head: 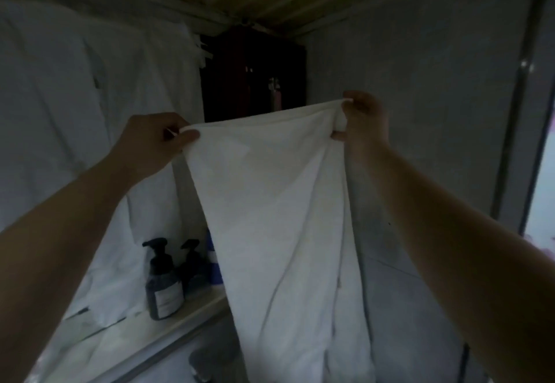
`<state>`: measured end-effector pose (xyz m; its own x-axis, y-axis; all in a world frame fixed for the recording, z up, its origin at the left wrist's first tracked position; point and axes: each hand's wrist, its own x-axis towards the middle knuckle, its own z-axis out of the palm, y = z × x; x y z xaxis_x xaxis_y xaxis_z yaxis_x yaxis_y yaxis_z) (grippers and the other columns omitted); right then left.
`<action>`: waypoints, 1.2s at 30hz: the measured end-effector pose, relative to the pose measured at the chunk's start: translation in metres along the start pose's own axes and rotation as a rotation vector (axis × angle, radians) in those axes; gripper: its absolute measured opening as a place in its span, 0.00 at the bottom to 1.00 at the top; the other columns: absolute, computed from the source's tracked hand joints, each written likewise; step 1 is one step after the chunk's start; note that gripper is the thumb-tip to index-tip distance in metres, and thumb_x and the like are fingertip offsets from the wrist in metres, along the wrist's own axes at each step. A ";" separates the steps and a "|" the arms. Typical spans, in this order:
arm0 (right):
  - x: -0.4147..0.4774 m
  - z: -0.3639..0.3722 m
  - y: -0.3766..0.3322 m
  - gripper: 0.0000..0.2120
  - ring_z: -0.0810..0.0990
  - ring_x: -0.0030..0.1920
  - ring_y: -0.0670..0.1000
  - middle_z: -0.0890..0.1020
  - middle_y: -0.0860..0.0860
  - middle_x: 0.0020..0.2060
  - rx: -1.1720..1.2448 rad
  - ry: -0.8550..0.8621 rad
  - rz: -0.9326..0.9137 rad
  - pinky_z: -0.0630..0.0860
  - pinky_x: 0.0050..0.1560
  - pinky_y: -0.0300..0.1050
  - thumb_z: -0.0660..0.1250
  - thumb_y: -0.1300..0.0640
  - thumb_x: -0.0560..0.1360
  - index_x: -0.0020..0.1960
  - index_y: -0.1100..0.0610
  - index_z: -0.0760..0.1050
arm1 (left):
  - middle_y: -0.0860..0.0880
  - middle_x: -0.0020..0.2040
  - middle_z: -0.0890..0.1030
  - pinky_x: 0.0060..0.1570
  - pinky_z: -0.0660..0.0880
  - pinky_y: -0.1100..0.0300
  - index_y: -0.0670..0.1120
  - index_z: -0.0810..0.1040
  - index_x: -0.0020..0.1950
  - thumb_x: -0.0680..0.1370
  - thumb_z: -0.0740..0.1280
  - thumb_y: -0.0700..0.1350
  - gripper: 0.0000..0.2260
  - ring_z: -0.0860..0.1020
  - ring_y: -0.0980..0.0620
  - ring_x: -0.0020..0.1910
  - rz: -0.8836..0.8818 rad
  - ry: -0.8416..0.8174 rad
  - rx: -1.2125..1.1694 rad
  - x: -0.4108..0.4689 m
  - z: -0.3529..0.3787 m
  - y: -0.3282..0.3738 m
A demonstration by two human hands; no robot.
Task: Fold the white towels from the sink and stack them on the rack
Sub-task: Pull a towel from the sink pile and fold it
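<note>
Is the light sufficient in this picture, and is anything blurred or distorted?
Head view: dim, bluish light; the white towel stands out, its folds soft grey; the left hand and right hand pinching its top corners look slightly blurred; the dark pump bottles lose detail; the wide lens bows the pole at right.

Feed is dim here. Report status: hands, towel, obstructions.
Left hand and right hand each pinch a top corner. White towel hangs spread, unfolded. Pump bottles on shelf behind it.

White towel (pixel 276 217) is hanging unfolded, top edge pulled taut, long creases running downward. It is hanging just right of the pump bottle (pixel 163 286).
</note>
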<state>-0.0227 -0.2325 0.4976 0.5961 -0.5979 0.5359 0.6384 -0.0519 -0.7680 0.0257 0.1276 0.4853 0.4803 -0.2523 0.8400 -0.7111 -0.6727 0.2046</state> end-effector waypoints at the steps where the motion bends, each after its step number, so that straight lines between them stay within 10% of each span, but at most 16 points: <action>1: 0.000 0.003 0.000 0.10 0.80 0.47 0.49 0.80 0.45 0.45 -0.034 -0.004 0.007 0.84 0.39 0.54 0.64 0.60 0.79 0.50 0.47 0.79 | 0.65 0.37 0.77 0.41 0.65 0.82 0.60 0.78 0.41 0.79 0.69 0.56 0.07 0.76 0.73 0.38 -0.011 -0.032 0.002 0.000 -0.005 -0.001; 6: -0.005 0.012 -0.001 0.11 0.79 0.49 0.53 0.79 0.47 0.46 -0.102 -0.032 0.059 0.84 0.35 0.55 0.63 0.61 0.79 0.49 0.46 0.80 | 0.52 0.48 0.81 0.52 0.69 0.63 0.52 0.83 0.57 0.77 0.73 0.51 0.10 0.78 0.55 0.48 -0.286 -0.037 -0.115 -0.011 -0.002 -0.004; 10: -0.011 0.021 -0.006 0.12 0.79 0.48 0.54 0.79 0.48 0.46 -0.040 -0.033 0.087 0.83 0.32 0.55 0.62 0.60 0.78 0.46 0.45 0.80 | 0.45 0.43 0.82 0.21 0.63 0.67 0.45 0.77 0.66 0.81 0.68 0.41 0.14 0.83 0.58 0.34 -0.611 0.114 -0.687 -0.012 0.006 0.013; 13: -0.012 0.019 -0.007 0.10 0.77 0.47 0.56 0.77 0.49 0.47 -0.025 -0.008 0.171 0.81 0.28 0.58 0.63 0.61 0.79 0.51 0.48 0.80 | 0.46 0.39 0.85 0.18 0.57 0.67 0.47 0.75 0.65 0.82 0.62 0.35 0.14 0.86 0.53 0.37 -0.761 0.152 -0.900 -0.010 0.014 0.032; 19: -0.022 0.011 -0.001 0.09 0.78 0.48 0.56 0.78 0.50 0.47 -0.011 -0.041 0.209 0.82 0.31 0.62 0.63 0.60 0.81 0.56 0.52 0.79 | 0.43 0.60 0.80 0.45 0.79 0.52 0.55 0.75 0.58 0.83 0.60 0.37 0.13 0.85 0.54 0.47 -0.780 0.317 -1.074 -0.015 0.016 0.054; 24: -0.038 0.008 0.003 0.10 0.78 0.48 0.56 0.77 0.52 0.45 0.086 -0.127 0.216 0.82 0.36 0.65 0.62 0.61 0.81 0.45 0.49 0.77 | 0.43 0.58 0.78 0.42 0.81 0.36 0.53 0.72 0.65 0.81 0.60 0.34 0.17 0.81 0.53 0.48 -0.803 0.382 -1.176 -0.037 0.011 0.057; 36: -0.058 0.021 0.008 0.08 0.77 0.54 0.57 0.77 0.51 0.53 0.098 -0.279 0.295 0.83 0.38 0.65 0.64 0.58 0.81 0.48 0.46 0.78 | 0.49 0.47 0.76 0.45 0.81 0.36 0.53 0.75 0.58 0.78 0.64 0.35 0.15 0.78 0.54 0.41 -0.731 0.642 -0.989 -0.079 -0.023 0.073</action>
<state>-0.0420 -0.1814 0.4678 0.8611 -0.3349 0.3826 0.4555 0.1738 -0.8731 -0.0760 0.1142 0.4452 0.7715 0.4817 0.4156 -0.5971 0.3230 0.7342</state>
